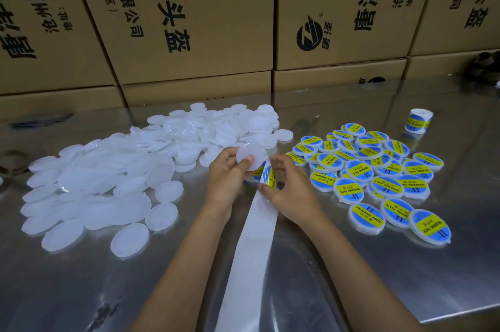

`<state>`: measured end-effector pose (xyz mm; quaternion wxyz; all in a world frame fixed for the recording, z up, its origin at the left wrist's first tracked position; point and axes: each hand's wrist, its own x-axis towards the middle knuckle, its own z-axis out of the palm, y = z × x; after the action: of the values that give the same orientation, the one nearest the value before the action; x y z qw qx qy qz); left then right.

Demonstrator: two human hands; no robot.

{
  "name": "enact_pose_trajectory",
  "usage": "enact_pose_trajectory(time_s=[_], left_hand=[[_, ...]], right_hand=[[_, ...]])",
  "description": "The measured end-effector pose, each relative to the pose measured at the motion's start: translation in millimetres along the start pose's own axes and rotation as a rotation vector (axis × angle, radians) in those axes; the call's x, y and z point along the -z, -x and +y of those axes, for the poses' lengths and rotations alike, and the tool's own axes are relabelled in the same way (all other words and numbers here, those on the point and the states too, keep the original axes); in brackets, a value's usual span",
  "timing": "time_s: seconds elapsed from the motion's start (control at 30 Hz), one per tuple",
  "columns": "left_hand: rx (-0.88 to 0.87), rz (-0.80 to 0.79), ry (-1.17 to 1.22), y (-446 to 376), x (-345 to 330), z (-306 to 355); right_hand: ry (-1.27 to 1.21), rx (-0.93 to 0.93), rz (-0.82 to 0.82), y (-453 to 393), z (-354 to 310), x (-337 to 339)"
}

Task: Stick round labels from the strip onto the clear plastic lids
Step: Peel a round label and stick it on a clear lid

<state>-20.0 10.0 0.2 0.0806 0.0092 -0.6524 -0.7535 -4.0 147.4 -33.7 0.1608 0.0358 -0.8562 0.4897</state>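
In the head view, the person works at a shiny metal table [378, 291]. The left hand [227, 177] holds one clear plastic lid [251, 156] lifted above the table, the thumb pressing on its front face and the other fingers curled behind it. The right hand [290, 191] is just beside it, and its fingers [263, 188] pinch a round blue and yellow label [268, 176] at the end of the white backing strip [249, 250]. The label stands on its edge, just below the held lid; whether it touches the lid cannot be told. The strip runs from the hands down to the lower edge of the picture, between the two forearms.

On the left of the hands lies a big heap of unlabelled lids [121, 169]. On the right lies a group of labelled lids [378, 175], their labels reading "SOLDERING PASTE". A roll of labels [418, 120] stands farther right, apart from this group. Cardboard boxes [189, 20] with printed characters stand behind the table
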Motion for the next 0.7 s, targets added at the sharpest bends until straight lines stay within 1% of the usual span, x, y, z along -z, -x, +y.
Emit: enact_pose_trajectory(time_s=[0.07, 0.27, 0.4, 0.43, 0.57, 0.7], left_hand=[[-0.011, 0.038, -0.018, -3.0, 1.6, -3.3], [-0.001, 0.068, -0.002, -4.0, 3.5, -4.8], [-0.148, 0.016, -0.114, 1.5, 5.2, -2.3], [-0.159, 0.004, -0.129, 2.8, 4.6, -2.2], [-0.048, 0.016, -0.12, 5.4, -0.1, -3.1], [-0.019, 0.003, -0.148, 4.8, -0.9, -5.1]], right_hand=[[0.001, 0.003, 0.007, 1.1, -1.0, -0.5], [0.03, 0.076, -0.025, 8.8, -8.3, -2.3], [0.029, 0.127, -0.008, 8.7, -9.4, -0.5], [0.038, 0.136, 0.003, 8.6, -9.4, -0.2], [0.061, 0.169, 0.029, 9.4, -9.4, -0.3], [0.039, 0.179, -0.01, 10.7, -11.7, 0.0]])
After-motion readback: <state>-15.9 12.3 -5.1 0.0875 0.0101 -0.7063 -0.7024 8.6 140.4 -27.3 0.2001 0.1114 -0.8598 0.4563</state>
